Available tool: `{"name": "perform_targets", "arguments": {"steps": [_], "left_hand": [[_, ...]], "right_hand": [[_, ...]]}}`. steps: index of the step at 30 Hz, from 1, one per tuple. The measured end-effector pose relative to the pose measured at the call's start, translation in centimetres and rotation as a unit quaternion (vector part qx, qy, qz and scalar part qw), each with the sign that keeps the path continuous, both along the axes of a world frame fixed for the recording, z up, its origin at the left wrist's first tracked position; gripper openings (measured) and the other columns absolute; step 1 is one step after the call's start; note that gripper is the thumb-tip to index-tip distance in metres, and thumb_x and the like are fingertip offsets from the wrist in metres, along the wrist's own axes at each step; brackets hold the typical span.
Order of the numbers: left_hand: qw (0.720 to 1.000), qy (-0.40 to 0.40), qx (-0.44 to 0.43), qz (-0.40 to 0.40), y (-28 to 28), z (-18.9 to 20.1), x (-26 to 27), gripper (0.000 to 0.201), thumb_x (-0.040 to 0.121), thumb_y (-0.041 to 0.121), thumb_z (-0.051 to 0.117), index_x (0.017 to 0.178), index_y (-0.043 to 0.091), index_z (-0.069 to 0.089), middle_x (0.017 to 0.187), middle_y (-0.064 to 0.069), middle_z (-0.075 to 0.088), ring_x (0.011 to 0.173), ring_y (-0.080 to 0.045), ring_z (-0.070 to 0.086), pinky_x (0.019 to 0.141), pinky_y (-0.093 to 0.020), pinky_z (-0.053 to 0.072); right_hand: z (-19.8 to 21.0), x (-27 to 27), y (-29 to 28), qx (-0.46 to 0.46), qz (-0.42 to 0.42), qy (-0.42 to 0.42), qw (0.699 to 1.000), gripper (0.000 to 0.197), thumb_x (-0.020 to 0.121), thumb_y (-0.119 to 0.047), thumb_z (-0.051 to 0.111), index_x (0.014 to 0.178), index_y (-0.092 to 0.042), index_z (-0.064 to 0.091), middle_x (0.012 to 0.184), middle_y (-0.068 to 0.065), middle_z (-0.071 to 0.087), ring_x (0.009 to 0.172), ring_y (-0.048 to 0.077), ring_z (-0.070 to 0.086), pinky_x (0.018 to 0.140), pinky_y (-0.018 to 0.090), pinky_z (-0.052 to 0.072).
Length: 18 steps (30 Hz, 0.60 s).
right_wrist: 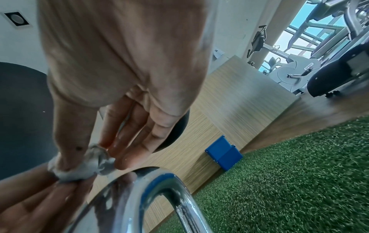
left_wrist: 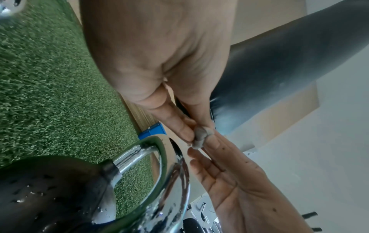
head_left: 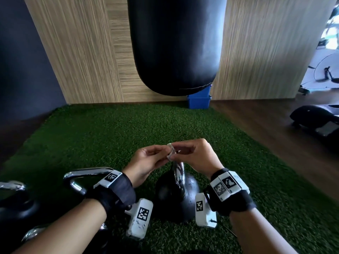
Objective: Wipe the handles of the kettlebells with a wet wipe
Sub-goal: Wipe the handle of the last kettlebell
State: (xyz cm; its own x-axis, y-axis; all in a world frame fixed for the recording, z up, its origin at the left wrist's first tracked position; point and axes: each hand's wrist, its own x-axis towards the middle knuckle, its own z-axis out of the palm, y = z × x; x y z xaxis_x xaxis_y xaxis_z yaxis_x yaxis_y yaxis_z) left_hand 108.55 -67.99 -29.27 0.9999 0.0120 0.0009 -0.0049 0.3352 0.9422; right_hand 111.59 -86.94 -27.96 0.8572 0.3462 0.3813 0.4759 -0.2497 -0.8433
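Both hands, the left hand (head_left: 145,160) and right hand (head_left: 192,154), pinch the balled wet wipe (head_left: 171,152) just above the near kettlebell's chrome handle (head_left: 178,173); it probably needs unfolding so it wraps the bar fully.

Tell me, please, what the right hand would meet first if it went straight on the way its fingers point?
The right hand points left at the wipe it already pinches; straight beyond that it would meet the left hand almost at once.
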Motion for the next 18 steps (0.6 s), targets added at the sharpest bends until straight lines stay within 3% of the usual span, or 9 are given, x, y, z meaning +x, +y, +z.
{"name": "perform_targets", "arguments": {"steps": [4, 6, 8, 10, 12, 13, 14, 16, 18], "left_hand": [[1.000, -0.005, 0.018, 0.009, -0.3, 0.3, 0.3, 0.022, 0.071, 0.019, 0.080, 0.090, 0.010, 0.072, 0.093, -0.011, 0.080, 0.081, -0.017, 0.077, 0.070, -0.023, 0.062], [0.998, -0.002, 0.059, 0.028, -0.1, 0.2, 0.7, 0.013, 0.084, 0.020, 0.076, 0.095, 0.016, 0.070, 0.096, -0.007, 0.080, 0.084, -0.017, 0.076, 0.071, -0.026, 0.063], [0.978, 0.001, 0.202, 0.040, 0.5, -0.5, 0.9, 0.019, 0.097, 0.007, 0.066, 0.109, 0.022, 0.065, 0.106, 0.000, 0.079, 0.094, -0.017, 0.072, 0.076, -0.029, 0.059], [0.900, 0.024, 0.434, -0.003, 1.4, -1.9, 0.9, 0.052, 0.089, -0.001, 0.067, 0.131, 0.026, 0.055, 0.132, 0.000, 0.068, 0.114, -0.019, 0.063, 0.089, -0.032, 0.053], [0.782, 0.048, 0.611, -0.111, 1.2, -4.0, 0.2, 0.103, 0.071, 0.020, 0.087, 0.156, 0.020, 0.030, 0.157, -0.004, 0.044, 0.140, -0.021, 0.046, 0.113, -0.033, 0.042], [0.748, 0.055, 0.645, -0.147, 0.5, -5.2, -0.2, 0.129, 0.060, 0.039, 0.093, 0.162, 0.018, 0.016, 0.165, -0.004, 0.030, 0.149, -0.022, 0.034, 0.121, -0.037, 0.033], [0.734, 0.058, 0.657, -0.162, -0.6, -6.3, -0.7, 0.146, 0.052, 0.059, 0.091, 0.163, 0.018, 0.005, 0.169, -0.003, 0.018, 0.154, -0.023, 0.023, 0.126, -0.042, 0.025], [0.738, 0.040, 0.658, -0.140, -2.9, -8.8, -1.4, 0.152, 0.049, 0.088, 0.074, 0.163, 0.024, -0.004, 0.172, -0.003, 0.000, 0.158, -0.027, 0.004, 0.129, -0.052, 0.009], [0.754, 0.038, 0.650, -0.082, -4.6, -10.5, -1.4, 0.143, 0.060, 0.096, 0.057, 0.163, 0.021, -0.008, 0.171, -0.010, -0.006, 0.158, -0.030, -0.005, 0.129, -0.053, -0.001]], "right_hand": [[0.1, -0.3, -0.1, 0.004, -0.027, -0.009, 1.000, 0.027, 0.069, -0.021, 0.091, 0.094, -0.022, 0.081, 0.083, -0.008, 0.079, 0.076, 0.006, 0.075, 0.074, 0.026, 0.062], [0.0, -0.2, -0.4, 0.006, -0.060, -0.019, 0.998, 0.025, 0.069, -0.021, 0.090, 0.092, -0.022, 0.081, 0.081, -0.010, 0.078, 0.073, 0.004, 0.074, 0.073, 0.024, 0.062], [-0.2, 0.0, -1.1, 0.007, -0.105, -0.023, 0.994, 0.024, 0.069, -0.025, 0.091, 0.090, -0.024, 0.081, 0.080, -0.013, 0.078, 0.072, 0.001, 0.073, 0.069, 0.019, 0.060], [-0.5, 0.6, -2.1, 0.024, -0.146, 0.005, 0.989, 0.021, 0.067, -0.026, 0.091, 0.086, -0.027, 0.081, 0.077, -0.016, 0.077, 0.069, -0.001, 0.072, 0.063, 0.015, 0.057], [-0.9, 1.4, -2.9, 0.023, -0.188, 0.041, 0.981, 0.021, 0.064, -0.028, 0.092, 0.080, -0.031, 0.079, 0.072, -0.020, 0.075, 0.064, -0.006, 0.069, 0.056, 0.009, 0.051], [-1.2, 1.9, -3.1, 0.011, -0.204, 0.056, 0.977, 0.021, 0.062, -0.030, 0.092, 0.078, -0.033, 0.079, 0.070, -0.021, 0.074, 0.063, -0.007, 0.068, 0.053, 0.006, 0.048], [-1.5, 2.3, -3.1, -0.005, -0.215, 0.067, 0.974, 0.021, 0.060, -0.031, 0.092, 0.076, -0.034, 0.078, 0.068, -0.022, 0.073, 0.062, -0.009, 0.067, 0.052, 0.004, 0.046], [-2.6, 3.0, -2.9, -0.037, -0.227, 0.081, 0.970, 0.018, 0.060, -0.032, 0.092, 0.068, -0.036, 0.076, 0.064, -0.023, 0.071, 0.059, -0.012, 0.064, 0.050, 0.002, 0.044], [-4.1, 3.7, -2.6, -0.061, -0.224, 0.097, 0.968, 0.018, 0.061, -0.032, 0.092, 0.061, -0.037, 0.074, 0.060, -0.024, 0.069, 0.055, -0.014, 0.061, 0.047, 0.001, 0.042]]}}
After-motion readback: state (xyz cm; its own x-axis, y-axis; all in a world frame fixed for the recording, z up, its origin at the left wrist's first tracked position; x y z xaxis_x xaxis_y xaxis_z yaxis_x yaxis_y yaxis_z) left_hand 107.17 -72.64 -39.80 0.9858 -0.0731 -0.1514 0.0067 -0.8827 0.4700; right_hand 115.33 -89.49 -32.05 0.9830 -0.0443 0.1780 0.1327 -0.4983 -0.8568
